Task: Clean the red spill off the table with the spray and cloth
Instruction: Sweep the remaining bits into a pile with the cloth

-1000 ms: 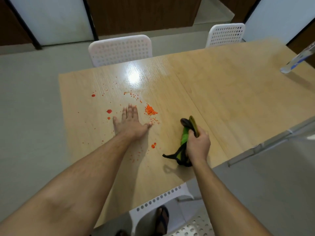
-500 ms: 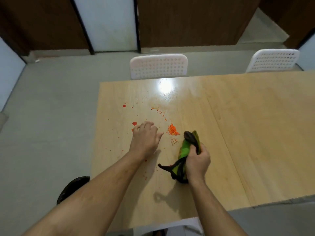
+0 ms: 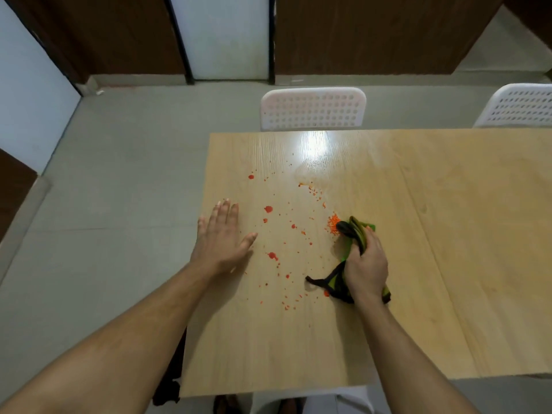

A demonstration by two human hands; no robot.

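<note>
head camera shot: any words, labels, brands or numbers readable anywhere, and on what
None: no text can be read in this view.
The cloth gripped in the right hand shows only green and black fabric, no label.
The table, the red spill and the white chairs bear no print.

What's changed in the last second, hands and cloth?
The left hand slid left off the red spill to the table edge, flat again after curling. The right hand pushed the green cloth up against the orange pile. Its grip is unchanged; droplets remain.
</note>
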